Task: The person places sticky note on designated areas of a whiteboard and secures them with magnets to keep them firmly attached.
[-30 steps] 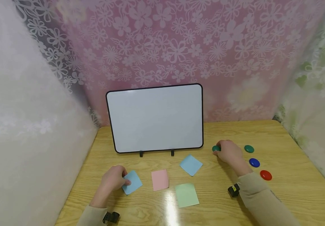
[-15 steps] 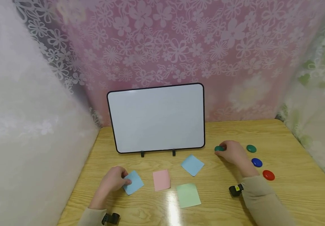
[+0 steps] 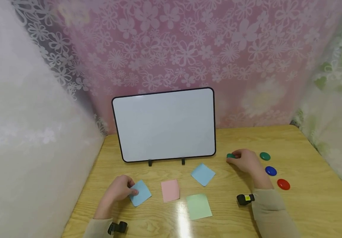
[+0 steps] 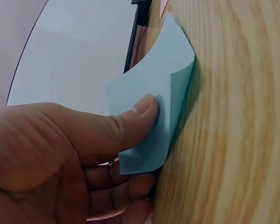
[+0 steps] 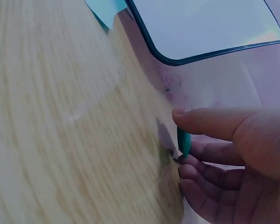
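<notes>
My left hand (image 3: pixel 118 189) pinches a blue sticky note (image 3: pixel 141 193) by its left side, low over the table at the front left. In the left wrist view the thumb lies across the face of the note (image 4: pixel 149 79), whose far corner bends down toward the wood. My right hand (image 3: pixel 245 161) pinches a round green magnet (image 3: pixel 231 155) between thumb and index finger, right of the whiteboard. In the right wrist view this magnet (image 5: pixel 183 141) stands on edge close to the tabletop, with the other fingers curled beneath.
A black-framed whiteboard (image 3: pixel 165 125) stands on small feet at the back. Before it lie a pink note (image 3: pixel 170 190), a second blue note (image 3: pixel 203 174) and a green note (image 3: pixel 199 206). A green magnet (image 3: pixel 265 156), a blue magnet (image 3: pixel 271 171) and a red magnet (image 3: pixel 283 184) line the right.
The green magnet in my right hand has tipped from lying flat toward standing on edge between the fingers. My left hand stays in place with its blue sticky note.
</notes>
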Tool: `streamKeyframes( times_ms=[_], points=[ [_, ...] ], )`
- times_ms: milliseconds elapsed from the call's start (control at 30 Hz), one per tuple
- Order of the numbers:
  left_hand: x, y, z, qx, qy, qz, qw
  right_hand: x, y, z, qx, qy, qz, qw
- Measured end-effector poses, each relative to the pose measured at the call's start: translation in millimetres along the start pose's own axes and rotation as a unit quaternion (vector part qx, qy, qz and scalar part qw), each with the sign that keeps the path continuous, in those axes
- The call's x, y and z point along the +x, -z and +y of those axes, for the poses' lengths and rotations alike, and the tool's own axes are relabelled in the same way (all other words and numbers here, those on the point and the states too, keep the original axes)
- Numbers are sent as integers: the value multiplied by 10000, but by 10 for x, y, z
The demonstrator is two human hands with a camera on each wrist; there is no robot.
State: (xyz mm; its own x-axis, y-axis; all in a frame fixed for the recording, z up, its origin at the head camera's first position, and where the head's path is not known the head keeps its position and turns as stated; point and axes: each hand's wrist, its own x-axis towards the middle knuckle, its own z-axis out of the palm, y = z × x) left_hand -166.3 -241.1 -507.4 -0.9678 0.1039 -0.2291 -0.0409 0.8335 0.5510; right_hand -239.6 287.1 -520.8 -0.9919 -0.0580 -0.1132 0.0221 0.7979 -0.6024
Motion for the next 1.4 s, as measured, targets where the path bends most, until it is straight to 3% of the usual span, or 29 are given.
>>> streamKeyframes(
  times_ms=[333,667,967,1233,1400],
  points=[
    [28,16,-20,-111,24,-64,9999,-22,21,-44,20,-18,-37,10000],
    [65,53,-27,-534,-253,-17,9983,-11,20,-49,107,4,-30,9999],
    [161,109,24,-1268,-374,164,9911,-88,94,-89,606,-207,-79,9979],
    [138,155,106,-1905,-249,264,9810,-168,180,-83,1172,-212,-22,9929],
    [131,152,112,-2162,-221,373,9754,-199,212,-64,1240,-157,23,9922]
  ],
)
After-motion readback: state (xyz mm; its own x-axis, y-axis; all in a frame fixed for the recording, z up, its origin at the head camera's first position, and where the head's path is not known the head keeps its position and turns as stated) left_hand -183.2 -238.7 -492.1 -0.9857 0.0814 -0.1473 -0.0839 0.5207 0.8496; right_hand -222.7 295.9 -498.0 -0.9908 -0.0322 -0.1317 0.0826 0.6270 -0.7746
